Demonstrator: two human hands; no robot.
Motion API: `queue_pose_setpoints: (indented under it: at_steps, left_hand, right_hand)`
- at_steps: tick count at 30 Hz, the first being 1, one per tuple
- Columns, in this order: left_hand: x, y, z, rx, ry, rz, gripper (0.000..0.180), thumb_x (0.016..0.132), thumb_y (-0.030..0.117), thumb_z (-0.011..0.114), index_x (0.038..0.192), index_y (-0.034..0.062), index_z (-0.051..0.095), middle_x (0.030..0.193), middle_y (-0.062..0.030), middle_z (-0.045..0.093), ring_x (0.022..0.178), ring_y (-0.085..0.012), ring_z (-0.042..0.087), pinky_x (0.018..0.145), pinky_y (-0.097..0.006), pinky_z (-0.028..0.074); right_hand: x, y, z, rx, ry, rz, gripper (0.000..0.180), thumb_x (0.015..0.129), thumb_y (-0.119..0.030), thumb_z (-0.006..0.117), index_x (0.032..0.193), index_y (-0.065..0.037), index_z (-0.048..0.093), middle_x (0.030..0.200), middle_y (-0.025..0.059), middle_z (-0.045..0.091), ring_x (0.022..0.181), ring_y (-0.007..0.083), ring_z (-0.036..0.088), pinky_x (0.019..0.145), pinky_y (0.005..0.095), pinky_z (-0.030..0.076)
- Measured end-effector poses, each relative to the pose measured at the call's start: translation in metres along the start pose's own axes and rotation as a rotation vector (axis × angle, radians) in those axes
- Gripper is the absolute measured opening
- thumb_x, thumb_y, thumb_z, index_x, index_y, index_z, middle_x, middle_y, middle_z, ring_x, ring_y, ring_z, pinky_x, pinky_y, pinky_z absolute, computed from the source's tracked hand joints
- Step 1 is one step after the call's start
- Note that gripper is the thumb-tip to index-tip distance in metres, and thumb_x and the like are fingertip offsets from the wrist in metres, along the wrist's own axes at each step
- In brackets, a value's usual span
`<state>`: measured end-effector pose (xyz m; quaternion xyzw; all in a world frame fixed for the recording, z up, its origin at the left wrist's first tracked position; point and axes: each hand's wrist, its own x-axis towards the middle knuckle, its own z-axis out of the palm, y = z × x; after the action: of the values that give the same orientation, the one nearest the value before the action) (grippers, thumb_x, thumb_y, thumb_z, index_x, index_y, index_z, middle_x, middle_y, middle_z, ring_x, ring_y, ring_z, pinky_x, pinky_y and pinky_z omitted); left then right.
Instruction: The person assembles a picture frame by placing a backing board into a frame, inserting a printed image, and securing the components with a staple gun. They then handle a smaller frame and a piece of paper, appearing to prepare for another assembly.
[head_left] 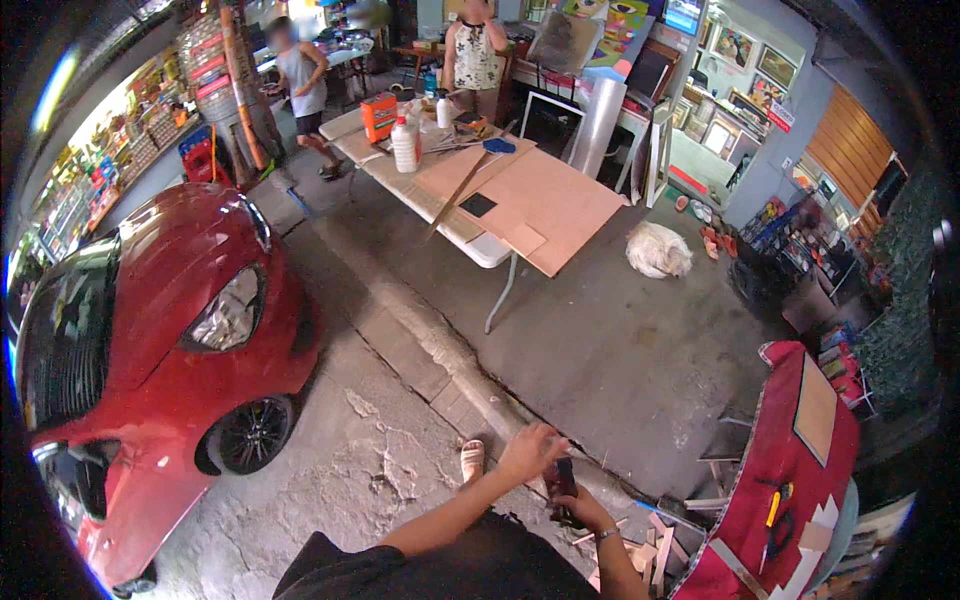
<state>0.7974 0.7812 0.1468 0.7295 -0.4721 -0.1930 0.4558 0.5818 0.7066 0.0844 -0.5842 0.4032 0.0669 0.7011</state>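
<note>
My right hand [588, 510], with a band on its wrist, holds a dark smartphone [561, 478] upright in front of my body. Just left of the phone's upper end is my left hand [530, 453], its fingers stretched toward the phone and apart. Whether a fingertip touches the phone I cannot tell. Below the hands, my sandalled foot [472, 460] stands on the cracked concrete.
A red car [160, 310] stands at left. Ahead, a white folding table [487, 250] bears brown boards [560, 205], a white jug [405, 146] and tools. A white dog [658, 250] lies beyond; a red-covered table [745, 500] and wood scraps [655, 550] are at right. Two people stand behind.
</note>
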Motion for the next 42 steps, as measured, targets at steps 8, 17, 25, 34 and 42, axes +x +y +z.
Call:
queue_pose_setpoints:
  at_steps: [8, 17, 25, 34, 42]
  left_hand:
    - [0.101, -0.153, -0.079, 0.628, -0.739, -0.261, 0.064, 0.086, 0.062, 0.054, 0.116, 0.0057, 0.063, 0.116, -0.0195, 0.064, 0.108, -0.0353, 0.062, 0.09, -0.047, 0.05]
    - [0.175, -0.228, -0.061, 0.795, -1.098, -0.446, 0.072, 0.088, 0.066, 0.049, 0.13, 0.0075, 0.055, 0.124, -0.0195, 0.062, 0.112, -0.0349, 0.061, 0.093, -0.048, 0.048]
    - [0.341, -0.17, 0.075, 0.616, -0.937, -0.226, 0.068, 0.088, 0.066, 0.048, 0.122, 0.0073, 0.057, 0.113, -0.0178, 0.066, 0.105, -0.037, 0.063, 0.087, -0.049, 0.05]
    - [0.523, 0.004, 0.145, 0.332, -0.859, -0.238, 0.053, 0.09, 0.054, 0.056, 0.11, 0.0049, 0.061, 0.099, -0.0202, 0.067, 0.091, -0.0401, 0.063, 0.079, -0.05, 0.05]
    - [0.549, -0.076, 0.184, 0.486, -0.802, -0.15, 0.048, 0.09, 0.05, 0.056, 0.11, 0.0072, 0.064, 0.102, -0.0198, 0.067, 0.094, -0.0394, 0.064, 0.081, -0.05, 0.05]
  right_hand:
    - [0.021, 0.066, -0.048, -0.514, 0.555, 0.566, 0.043, 0.079, -0.015, 0.065, 0.12, -0.003, 0.055, 0.106, 0.0108, 0.062, 0.082, 0.021, 0.059, 0.078, 0.0367, 0.049]
    - [0.048, 0.112, -0.093, 0.025, 0.655, 0.735, 0.03, 0.083, -0.015, 0.061, 0.111, -0.006, 0.054, 0.092, 0.0082, 0.059, 0.07, 0.0192, 0.056, 0.065, 0.0349, 0.046]
    - [0.136, 0.098, -0.264, 0.154, 0.656, 0.601, 0.019, 0.086, -0.015, 0.057, 0.103, -0.008, 0.053, 0.08, 0.006, 0.057, 0.06, 0.0176, 0.052, 0.054, 0.0333, 0.044]
    - [0.269, 0.138, -0.506, 0.506, 0.633, 0.232, 0.007, 0.089, -0.015, 0.053, 0.094, -0.01, 0.052, 0.066, 0.0035, 0.054, 0.047, 0.0158, 0.049, 0.041, 0.0315, 0.041]
    - [0.328, 0.02, -0.647, 0.459, 0.719, 0.31, 0.006, 0.091, -0.015, 0.048, 0.084, -0.014, 0.048, 0.063, -0.0007, 0.049, 0.048, 0.0134, 0.046, 0.04, 0.0272, 0.036]
